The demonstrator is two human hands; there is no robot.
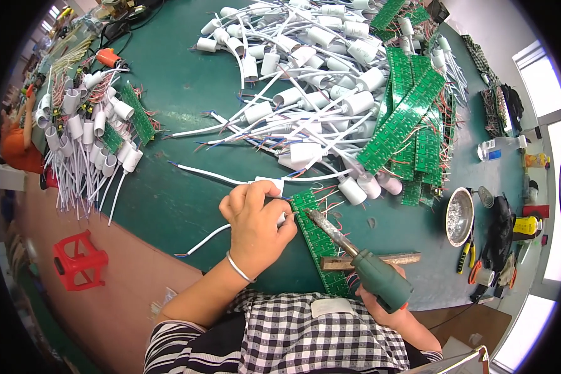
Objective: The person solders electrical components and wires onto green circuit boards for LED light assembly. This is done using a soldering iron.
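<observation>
Head view: left hand (255, 218) seems to pinch a wire (291, 214); right hand (385, 308) wraps the soldering iron (364, 262), best steadied on the board (316, 240) beside the left fingertips (287, 229).

Green tabletop (181, 81): heaped white corded sockets (358, 103), stacked circuit boards (399, 128), metal bowl (448, 217), yellow-handled pliers (472, 254), clear bottle (505, 147).

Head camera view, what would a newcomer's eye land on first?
Probably the big heap of white sockets across the far middle of the green table, with green circuit boards piled on its right. Nearer, the right hand holds a soldering iron to another board. A red stool stands out at lower left.
</observation>
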